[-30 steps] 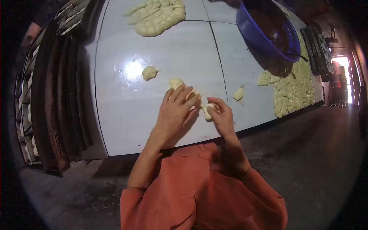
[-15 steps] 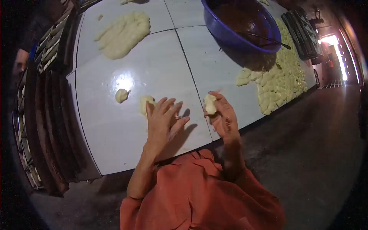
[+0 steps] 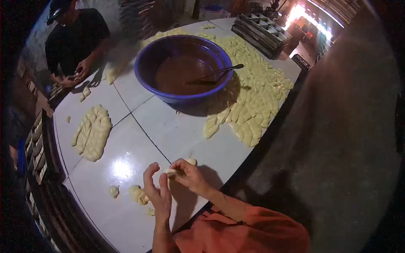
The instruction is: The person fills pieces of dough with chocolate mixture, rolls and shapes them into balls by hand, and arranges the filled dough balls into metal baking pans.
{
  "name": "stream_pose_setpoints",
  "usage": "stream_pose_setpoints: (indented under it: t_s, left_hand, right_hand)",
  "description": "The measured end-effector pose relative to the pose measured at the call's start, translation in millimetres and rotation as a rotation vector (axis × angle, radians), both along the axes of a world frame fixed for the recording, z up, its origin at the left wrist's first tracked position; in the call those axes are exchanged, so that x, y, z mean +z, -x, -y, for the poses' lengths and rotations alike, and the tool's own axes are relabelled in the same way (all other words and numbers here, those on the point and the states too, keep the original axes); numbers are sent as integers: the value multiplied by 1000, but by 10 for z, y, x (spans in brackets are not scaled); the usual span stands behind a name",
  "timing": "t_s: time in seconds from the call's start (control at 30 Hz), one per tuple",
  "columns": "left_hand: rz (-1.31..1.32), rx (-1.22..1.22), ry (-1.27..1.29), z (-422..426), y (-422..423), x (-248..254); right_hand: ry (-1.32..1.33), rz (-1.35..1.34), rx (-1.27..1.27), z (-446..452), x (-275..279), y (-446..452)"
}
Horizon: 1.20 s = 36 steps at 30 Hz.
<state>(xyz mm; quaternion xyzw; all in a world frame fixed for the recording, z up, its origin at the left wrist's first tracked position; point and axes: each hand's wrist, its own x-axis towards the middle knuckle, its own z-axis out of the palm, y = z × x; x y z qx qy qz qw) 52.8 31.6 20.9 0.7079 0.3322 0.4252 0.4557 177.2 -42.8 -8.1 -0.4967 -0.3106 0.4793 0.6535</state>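
Over the near part of the white tiled table, my right hand [image 3: 190,178] has its fingers closed on a small piece of pale dough [image 3: 170,171]. Just left of it, my left hand [image 3: 158,195] is raised with thumb and fingers apart and nothing gripped. A crumpled dough lump [image 3: 137,194] lies beside my left hand, with a smaller dough ball [image 3: 114,192] further left and a dough scrap [image 3: 150,212] nearer me. Another bit of dough [image 3: 192,161] shows behind my right hand, partly hidden.
A large dough slab [image 3: 92,133] lies left. A blue basin [image 3: 181,98] holds brown filling and a long-handled utensil [image 3: 228,68]. Many cut dough pieces [image 3: 253,99] cover the right side. Stacked trays [image 3: 261,36] stand beyond; a co-worker [image 3: 76,40] handles something at far left.
The view has swung up and right, bringing the co-worker into sight. My hands have come closer together, and my left hand has lifted off the dough lump. The right still holds dough.
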Motion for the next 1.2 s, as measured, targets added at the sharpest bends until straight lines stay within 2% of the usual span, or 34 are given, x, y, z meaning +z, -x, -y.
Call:
stream_pose_setpoints:
  t_s: [0.03, 0.1, 0.13, 0.17, 0.23, 0.27, 0.3, 0.33, 0.37, 0.4, 0.43, 0.47, 0.5, 0.57, 0.6, 0.7, 0.73, 0.8, 0.83, 0.9, 0.93, 1.03, 1.07, 1.1, 1.17, 1.2]
  left_hand:
    - [38, 9, -55, 37, -97, 39]
    - [303, -159, 108, 125, -269, 62]
    - [195, -157, -126, 68, -321, -55]
    - [226, -114, -194, 64, -386, -33]
    - [416, -120, 84, 115, -570, -131]
    - [425, -166, 215, 118, -618, -52]
    - [480, -209, 151, 89, -700, -153]
    - [430, -252, 170, 61, -699, -200]
    - [385, -300, 191, 42, -704, -214]
    - [344, -315, 338, 59, -709, -215]
    - [304, -330, 487, 81, -701, -215]
    - [205, -336, 504, 75, -639, -293]
    - [196, -323, 562, 54, -581, -114]
    - [-26, -343, 480, -74, -357, -208]
    - [-38, -300, 472, -114, -253, -215]
    - [-69, -185, 495, -192, -12, -177]
    - [-46, -134, 526, -197, 66, -223]
    - [-3, -71, 573, -192, 196, -284]
    - [-1, -63, 577, -165, 225, -241]
    - [-70, -31, 603, -116, 296, -113]
    - [-81, -51, 518, -97, 345, -136]
    - [-97, -35, 554, -45, 451, -175]
    - [-63, -18, 627, -31, 453, -229]
    - [-64, -22, 624, -25, 450, -218]
    - [-50, -34, 610, -27, 426, -187]
    - [-92, -34, 590, -31, 421, -192]
  right_hand:
    - [-5, 0, -2, 3, -16, -21]
    - [-133, -183, -3, 1, 185, 26]
    - [-225, -520, 15, -2, 318, 65]
    - [-288, -659, 61, 21, 348, 11]
    - [-217, -758, 10, -33, 235, -111]
    - [-210, -739, 53, -69, 296, -212]
    - [-207, -713, 95, -83, 352, -303]
    - [-69, -498, -41, -76, 198, -353]
    - [-105, -560, 32, -154, 358, -426]
    - [-141, -616, 101, -279, 562, -583]
    - [-76, -523, 133, -350, 646, -826]
    - [-130, -382, -303, -510, 772, -844]
    - [-215, -189, -227, -664, 864, -1165]
    - [-109, 256, -270, -943, 1066, -1725]
    - [-59, 518, -273, -1136, 1007, -2037]
    - [266, 969, -5, -1637, 990, -2562]
    - [259, 971, 4, -1785, 856, -2693]
    - [389, 1523, 266, -1999, 521, -2914]
    - [386, 1524, 275, -2040, 439, -2949]
    - [553, 1493, 743, -2113, 390, -2929]
    - [597, 1466, 697, -2108, 398, -2954]
    - [645, 1357, 601, -2133, 392, -2951]
    - [601, 1497, 668, -2123, 337, -2941]
    - [602, 1497, 663, -2098, 319, -2961]
    - [422, 1263, 529, -2107, 340, -2974]
    - [428, 1090, 416, -2069, 475, -2896]
